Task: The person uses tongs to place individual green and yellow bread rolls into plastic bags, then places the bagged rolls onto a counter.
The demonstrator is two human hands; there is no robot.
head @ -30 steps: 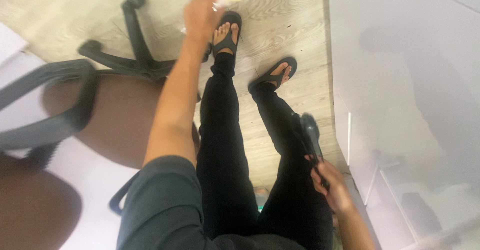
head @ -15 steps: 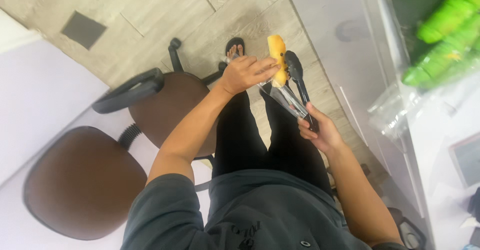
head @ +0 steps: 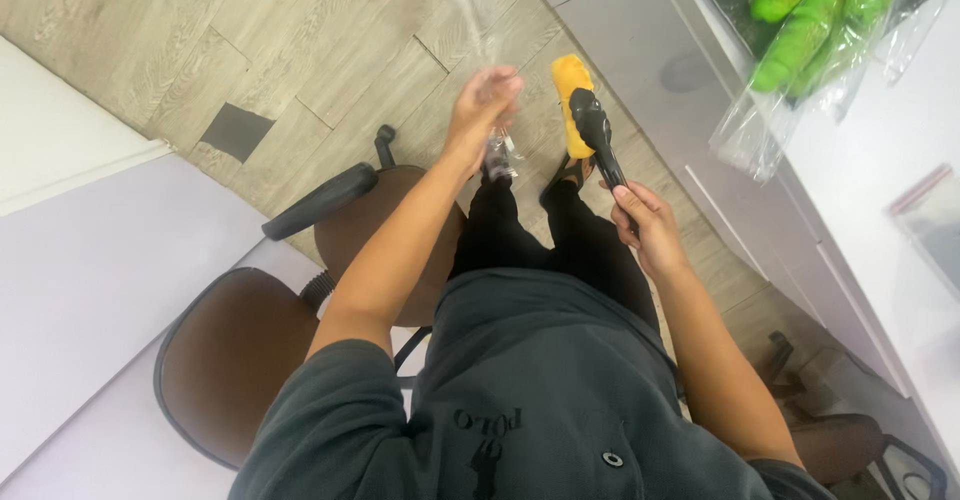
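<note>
1. My right hand [head: 648,222] is clenched around the handle end of a pair of black tongs [head: 596,130]; the tongs run up and away from my fingers.
2. The tips of the tongs are closed on a yellow, oblong piece of food [head: 571,100], which sits just beyond my right fingers, held in the air above the wooden floor [head: 300,50].
3. My left hand [head: 482,110] is raised just to the left of the food, apart from it. Its fingers are blurred; something clear and crinkly, like a scrap of plastic wrap [head: 500,150], hangs at the palm, but I cannot tell whether the fingers grip it.
4. Below my left forearm stand two brown office chairs [head: 235,360].
5. Well to the right of my right fingers, on a white counter [head: 880,150], lies a clear bag of green items [head: 810,30].
</note>
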